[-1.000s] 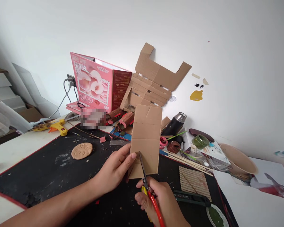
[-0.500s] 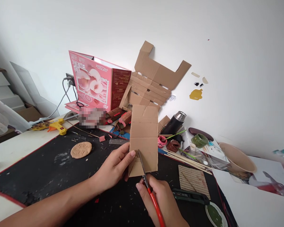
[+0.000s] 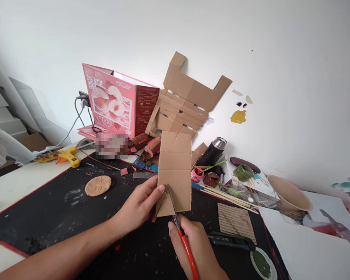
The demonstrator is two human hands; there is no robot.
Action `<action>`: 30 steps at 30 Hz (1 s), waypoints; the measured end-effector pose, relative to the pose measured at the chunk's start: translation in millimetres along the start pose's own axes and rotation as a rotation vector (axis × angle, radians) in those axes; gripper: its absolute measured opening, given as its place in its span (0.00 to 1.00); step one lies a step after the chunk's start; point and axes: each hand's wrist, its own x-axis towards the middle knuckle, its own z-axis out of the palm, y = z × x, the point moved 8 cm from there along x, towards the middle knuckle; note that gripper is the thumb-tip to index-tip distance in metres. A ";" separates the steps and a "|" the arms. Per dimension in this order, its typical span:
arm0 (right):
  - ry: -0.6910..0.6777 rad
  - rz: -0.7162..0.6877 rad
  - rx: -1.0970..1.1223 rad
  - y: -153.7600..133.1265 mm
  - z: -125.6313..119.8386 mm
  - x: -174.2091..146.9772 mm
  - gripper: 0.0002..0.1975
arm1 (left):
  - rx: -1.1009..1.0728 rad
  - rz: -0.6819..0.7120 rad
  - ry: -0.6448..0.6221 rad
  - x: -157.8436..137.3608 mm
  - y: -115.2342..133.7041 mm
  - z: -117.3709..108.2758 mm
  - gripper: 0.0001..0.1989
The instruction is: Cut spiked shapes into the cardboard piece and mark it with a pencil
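Observation:
My left hand [image 3: 144, 198] grips the lower left edge of an upright piece of cardboard [image 3: 175, 159], thumb on the front and fingers behind. Crease lines run across the cardboard, and a short slit shows near its top edge. In my right hand [image 3: 194, 243] are scissors [image 3: 187, 249] with red handles. Their blades point up and lie over the lower part of the cardboard, close to my left thumb; whether both blades straddle the sheet cannot be made out. The fingers inside the handles are mostly hidden.
A clay disc [image 3: 98, 186] and a yellow glue gun [image 3: 68, 156] lie left. Rightward are paint jars [image 3: 243, 172], a black flask [image 3: 211, 151], wooden sticks [image 3: 230, 198], corrugated card [image 3: 236, 223], a dark green cutter [image 3: 231, 240] and a paint lid [image 3: 262, 263]. Behind stand a pink box [image 3: 112, 101] and cut cardboard [image 3: 189, 89].
The whole view has shifted slightly, so everything sits a little further left. My hands, the cardboard and the scissors keep nearly the same positions relative to each other.

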 end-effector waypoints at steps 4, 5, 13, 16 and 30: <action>0.024 -0.008 -0.031 2.2 1.5 1.0 0.20 | -0.002 -0.004 0.007 0.0 -1.7 -0.5 0.27; 0.031 -0.006 -0.041 3.3 2.0 1.1 0.20 | -0.003 -0.007 0.008 0.1 -2.4 -0.6 0.28; 0.048 0.007 -0.057 4.9 5.2 -0.1 0.20 | -0.010 -0.015 0.006 0.8 -2.5 -0.4 0.27; 0.063 0.025 -0.071 3.6 3.4 -0.8 0.19 | -0.018 -0.020 0.004 0.6 -2.1 0.0 0.28; 0.095 -0.010 -0.064 4.5 3.8 0.7 0.18 | -0.046 -0.037 0.024 0.3 -3.4 -0.9 0.31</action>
